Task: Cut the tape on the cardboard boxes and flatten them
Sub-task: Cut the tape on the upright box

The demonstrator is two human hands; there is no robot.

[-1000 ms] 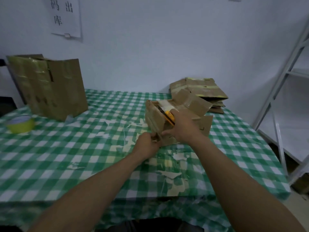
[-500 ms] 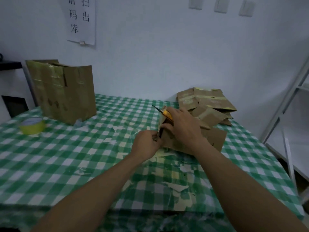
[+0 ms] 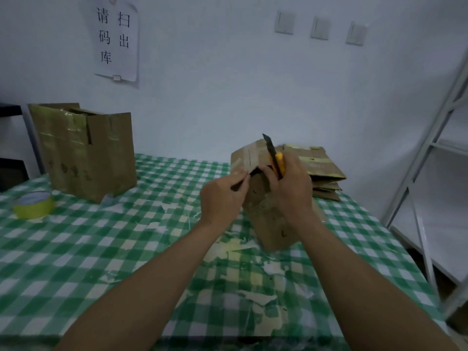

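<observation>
A small cardboard box [image 3: 268, 221] stands tilted on end at the table's middle right, its taped top [image 3: 247, 158] facing the wall. My left hand [image 3: 222, 196] pinches the box's near upper edge. My right hand [image 3: 288, 191] grips a yellow utility knife [image 3: 274, 158] with its dark blade pointing up, and its fingers also press on the box. A pile of flattened boxes [image 3: 321, 168] lies behind. A large taped box [image 3: 86, 153] stands upright at the back left.
A green checked tablecloth [image 3: 101, 249] with torn tape scraps covers the table. A roll of yellow tape [image 3: 33, 203] sits at the far left. A white metal shelf frame [image 3: 430, 158] stands close on the right. The wall is just behind the table.
The small box has been tipped up onto its end and raised between my hands. The knife blade now points upward. My head has lifted, showing more wall.
</observation>
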